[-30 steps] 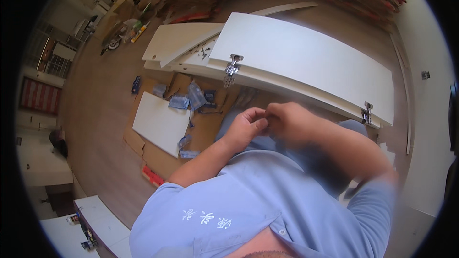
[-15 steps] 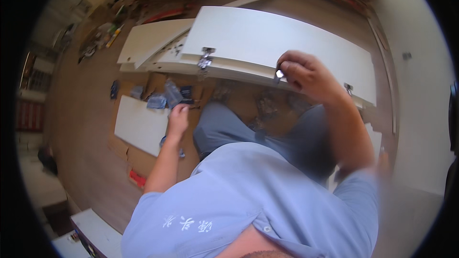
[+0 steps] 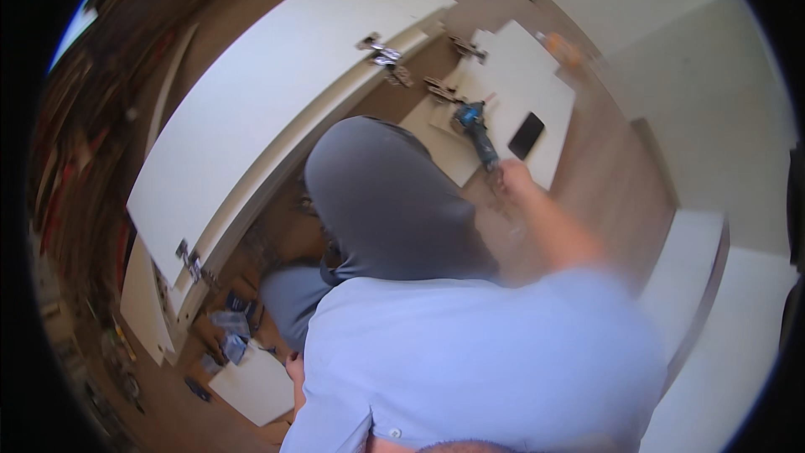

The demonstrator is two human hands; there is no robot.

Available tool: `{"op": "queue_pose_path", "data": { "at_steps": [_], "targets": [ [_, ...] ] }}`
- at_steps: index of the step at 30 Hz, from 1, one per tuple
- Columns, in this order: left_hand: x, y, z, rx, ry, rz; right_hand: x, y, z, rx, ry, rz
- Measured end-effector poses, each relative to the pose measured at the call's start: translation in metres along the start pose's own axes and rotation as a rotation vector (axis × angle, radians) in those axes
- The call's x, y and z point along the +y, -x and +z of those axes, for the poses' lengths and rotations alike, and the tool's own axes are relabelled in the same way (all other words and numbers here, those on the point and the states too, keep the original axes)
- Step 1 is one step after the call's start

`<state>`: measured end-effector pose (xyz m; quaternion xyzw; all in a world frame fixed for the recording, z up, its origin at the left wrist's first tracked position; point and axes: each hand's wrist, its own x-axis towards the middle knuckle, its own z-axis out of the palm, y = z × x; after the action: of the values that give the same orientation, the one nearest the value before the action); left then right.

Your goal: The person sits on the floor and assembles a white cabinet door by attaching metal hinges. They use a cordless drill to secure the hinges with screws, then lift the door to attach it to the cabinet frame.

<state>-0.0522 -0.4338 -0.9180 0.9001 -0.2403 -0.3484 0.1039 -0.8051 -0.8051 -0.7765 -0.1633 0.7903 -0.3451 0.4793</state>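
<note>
My right hand (image 3: 513, 178) reaches out to the right, its fingers closed at the near end of a blue and dark power drill (image 3: 472, 124). The drill lies on white boards (image 3: 549, 105) beside a black phone (image 3: 527, 135). Low on the left, my left hand (image 3: 294, 367) is mostly hidden by my shirt. Its visible fingers look curled, beside a small white board (image 3: 256, 387); what they hold, if anything, cannot be made out. A long white panel (image 3: 285, 92) spans the left, with metal hinges (image 3: 385, 59) along its near edge.
Blue-grey plastic packets (image 3: 233, 344) lie past the small white board, on cardboard. More hinges (image 3: 466, 49) rest near the drill. Stacked flat cardboard (image 3: 80, 151) fills the far left. White panels (image 3: 683, 264) stand at the right by the wall (image 3: 713, 117).
My view has swung to the right. My right hand has left the long panel's edge, where it held a small metal piece, and is now at the drill. My left hand remains near the small board.
</note>
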Motion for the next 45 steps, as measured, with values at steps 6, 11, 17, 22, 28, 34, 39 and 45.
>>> {"op": "queue_pose_path", "data": {
  "at_steps": [6,11,17,22,28,34,39,45],
  "targets": [
    [0.118,-0.020,-0.044,0.035,0.047,0.101,0.130,-0.001,-0.088,0.172,0.186,0.341],
    [0.208,-0.039,-0.056,-0.051,0.544,0.028,0.184,-0.035,-0.123,0.153,0.167,0.368],
    [0.251,-0.011,-0.020,-0.003,-0.240,0.519,0.136,-0.102,-0.120,0.080,0.802,0.397],
    [0.271,0.012,-0.033,-0.059,-0.156,0.451,-0.010,-0.124,-0.045,0.146,0.349,-0.305],
    [0.309,0.011,-0.093,0.058,0.393,0.280,-0.193,-0.142,0.099,-0.059,0.354,-0.909],
    [0.342,-0.059,-0.186,0.556,0.244,0.535,-0.285,-0.160,0.216,0.107,0.582,-1.145],
    [0.362,-0.144,-0.211,0.739,0.146,0.293,-0.284,-0.139,0.249,0.266,1.197,-1.043],
    [0.390,-0.176,-0.204,0.625,-0.053,-0.060,-0.294,-0.140,0.254,0.164,1.085,-0.905]
  ]
}}
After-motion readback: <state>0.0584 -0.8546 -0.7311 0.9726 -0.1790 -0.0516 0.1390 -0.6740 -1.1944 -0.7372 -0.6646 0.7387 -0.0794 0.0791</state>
